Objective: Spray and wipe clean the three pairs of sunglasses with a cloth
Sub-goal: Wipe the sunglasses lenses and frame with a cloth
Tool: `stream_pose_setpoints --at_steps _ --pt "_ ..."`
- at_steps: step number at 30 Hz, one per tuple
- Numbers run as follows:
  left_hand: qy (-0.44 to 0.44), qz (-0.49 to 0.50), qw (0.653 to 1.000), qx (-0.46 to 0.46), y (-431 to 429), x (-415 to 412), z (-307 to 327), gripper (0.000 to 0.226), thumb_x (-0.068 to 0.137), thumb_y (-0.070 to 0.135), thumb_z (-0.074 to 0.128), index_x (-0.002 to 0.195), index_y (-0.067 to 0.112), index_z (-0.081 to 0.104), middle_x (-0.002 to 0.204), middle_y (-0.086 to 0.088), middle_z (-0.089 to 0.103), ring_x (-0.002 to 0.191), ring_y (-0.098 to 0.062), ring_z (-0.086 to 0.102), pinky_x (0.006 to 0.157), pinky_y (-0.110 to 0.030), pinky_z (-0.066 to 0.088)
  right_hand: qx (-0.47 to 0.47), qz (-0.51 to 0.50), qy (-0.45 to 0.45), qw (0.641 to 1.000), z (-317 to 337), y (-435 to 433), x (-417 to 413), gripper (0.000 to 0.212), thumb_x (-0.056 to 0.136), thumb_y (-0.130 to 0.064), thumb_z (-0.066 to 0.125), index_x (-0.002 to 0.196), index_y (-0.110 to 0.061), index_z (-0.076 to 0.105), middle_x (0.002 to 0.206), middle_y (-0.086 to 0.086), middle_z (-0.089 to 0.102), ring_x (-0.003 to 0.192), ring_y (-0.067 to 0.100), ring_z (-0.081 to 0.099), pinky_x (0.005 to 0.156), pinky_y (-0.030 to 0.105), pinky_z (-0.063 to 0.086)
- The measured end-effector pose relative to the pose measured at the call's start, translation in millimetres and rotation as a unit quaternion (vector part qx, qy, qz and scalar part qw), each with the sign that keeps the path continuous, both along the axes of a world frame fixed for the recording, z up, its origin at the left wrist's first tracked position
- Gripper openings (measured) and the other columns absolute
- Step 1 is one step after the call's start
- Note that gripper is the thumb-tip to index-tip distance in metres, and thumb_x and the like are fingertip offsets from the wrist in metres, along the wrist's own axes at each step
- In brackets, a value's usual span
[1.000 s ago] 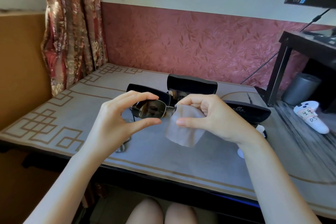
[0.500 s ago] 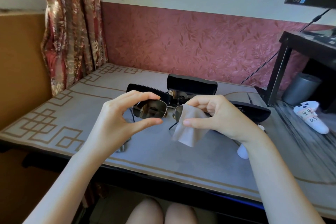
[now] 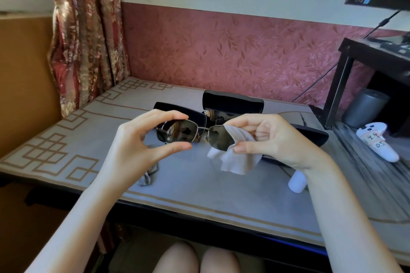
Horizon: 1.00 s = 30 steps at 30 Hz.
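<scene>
- The sunglasses [image 3: 195, 134] are held above the tabletop [image 3: 199, 193], between the two hands. The left hand [image 3: 142, 139] pinches their left lens, and the right hand [image 3: 273, 137] pinches a cloth [image 3: 237, 157] around their right lens.
- Directly behind the sunglasses, an open case [image 3: 233, 102] stands on the tabletop.
- A second case [image 3: 175, 107] lies behind them to the left, and a third case [image 3: 310, 134] to their right, behind the right hand.
- Nearer than the sunglasses, a second cloth [image 3: 148, 175] lies to the left and a bottle [image 3: 297, 182] to the right, under the right wrist.
- Far right of the sunglasses lies a controller [image 3: 377, 142].

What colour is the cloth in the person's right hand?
White. The cloth, pinched against the sunglasses, shows best in the head view.
</scene>
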<state>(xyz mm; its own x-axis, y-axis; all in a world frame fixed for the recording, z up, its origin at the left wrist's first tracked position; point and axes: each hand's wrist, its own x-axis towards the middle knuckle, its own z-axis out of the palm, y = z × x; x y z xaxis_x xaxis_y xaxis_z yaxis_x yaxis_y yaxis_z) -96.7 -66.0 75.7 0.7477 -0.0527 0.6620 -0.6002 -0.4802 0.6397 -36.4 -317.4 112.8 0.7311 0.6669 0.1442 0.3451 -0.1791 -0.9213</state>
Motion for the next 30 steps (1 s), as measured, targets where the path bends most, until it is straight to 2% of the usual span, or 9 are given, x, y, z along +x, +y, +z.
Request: stream_pose_setpoints --at_steps 4,7,12,15,17,19,23,27,30 --pt "0.001 -0.01 1.0 -0.018 2.7 1.0 -0.6 0.045 0.069 0.038 0.08 0.11 0.028 0.066 0.103 0.018 0.067 0.1 -0.007 0.064 0.09 -0.016 0.045 0.019 -0.018 0.015 1.0 -0.1 -6.2 1.1 0.037 0.078 0.013 0.066 0.105 -0.012 0.068 0.085 -0.009 0.074 0.079 0.003 0.068 0.068 0.013 0.05" --pt "0.004 -0.004 1.0 -0.014 1.3 0.8 -1.5 0.044 0.07 0.036 0.082 0.11 0.027 0.066 0.104 0.017 0.067 0.102 -0.005 0.063 0.092 -0.018 0.045 0.017 -0.029 0.015 0.999 -0.4 -4.2 -0.9 0.036 0.074 0.014 0.068 0.101 -0.01 0.068 0.079 -0.008 0.074 0.075 0.002 0.067 0.066 0.012 0.05" --pt "0.002 -0.01 1.0 0.022 -3.0 2.3 -2.7 0.046 0.067 0.04 0.081 0.11 0.032 0.066 0.105 0.016 0.066 0.102 -0.007 0.063 0.092 -0.021 0.047 -0.031 -0.055 -0.026 0.998 -1.4 9.3 -3.6 0.029 0.065 -0.004 0.082 0.092 -0.012 0.074 0.088 0.008 0.076 0.08 0.012 0.069 0.08 0.025 0.053" --pt "-0.005 -0.016 0.999 0.037 -4.5 4.1 -2.6 0.046 0.069 0.037 0.082 0.111 0.027 0.065 0.105 0.013 0.066 0.102 -0.007 0.063 0.092 -0.019 0.046 -0.045 -0.076 -0.053 0.995 3.3 17.0 -5.2 0.02 0.069 -0.007 0.083 0.086 -0.013 0.076 0.084 0.005 0.077 0.077 0.01 0.069 0.077 0.024 0.052" --pt "-0.008 -0.018 0.999 0.046 -5.4 4.9 -3.2 0.044 0.072 0.041 0.077 0.112 0.025 0.066 0.105 0.012 0.066 0.102 -0.008 0.063 0.093 -0.02 0.047 -0.055 -0.08 -0.069 0.993 5.2 22.2 -6.3 0.013 0.07 -0.014 0.084 0.079 -0.02 0.076 0.079 0.003 0.076 0.073 0.008 0.067 0.073 0.024 0.05" --pt "-0.01 -0.015 0.999 0.05 -5.9 5.1 -3.8 0.045 0.073 0.043 0.073 0.113 0.025 0.065 0.106 0.013 0.066 0.104 -0.007 0.063 0.094 -0.021 0.047 -0.056 -0.087 -0.077 0.992 4.2 28.7 -5.4 0.009 0.071 -0.025 0.084 0.072 -0.026 0.076 0.076 0.009 0.074 0.069 0.013 0.062 0.071 0.029 0.045" --pt "-0.01 -0.003 0.999 0.04 -5.9 3.6 -4.0 0.046 0.072 0.044 0.073 0.113 0.024 0.066 0.106 0.012 0.066 0.104 -0.008 0.063 0.093 -0.025 0.048 -0.04 -0.105 -0.086 0.99 -3.3 35.9 -1.5 0.03 0.068 -0.049 0.079 0.078 -0.021 0.075 0.078 0.032 0.064 0.066 0.02 0.047 0.065 0.035 0.031" --pt "-0.001 0.003 1.0 0.023 -6.2 2.0 -1.8 0.045 0.07 0.044 0.073 0.112 0.027 0.065 0.107 0.013 0.066 0.102 -0.006 0.062 0.091 -0.021 0.047 -0.002 -0.115 -0.07 0.991 -0.6 35.5 -3.8 0.02 0.084 -0.033 0.072 0.072 -0.017 0.074 0.073 0.016 0.072 0.061 0.014 0.056 0.062 0.027 0.039" --pt "0.0 0.011 1.0 0.02 -5.8 2.6 -0.1 0.046 0.068 0.041 0.079 0.11 0.032 0.064 0.107 0.015 0.065 0.1 -0.007 0.062 0.089 -0.022 0.046 0.016 -0.109 -0.049 0.993 -0.9 31.0 -1.2 0.021 0.089 -0.026 0.066 0.08 -0.009 0.074 0.078 0.015 0.074 0.067 0.013 0.063 0.064 0.023 0.044"
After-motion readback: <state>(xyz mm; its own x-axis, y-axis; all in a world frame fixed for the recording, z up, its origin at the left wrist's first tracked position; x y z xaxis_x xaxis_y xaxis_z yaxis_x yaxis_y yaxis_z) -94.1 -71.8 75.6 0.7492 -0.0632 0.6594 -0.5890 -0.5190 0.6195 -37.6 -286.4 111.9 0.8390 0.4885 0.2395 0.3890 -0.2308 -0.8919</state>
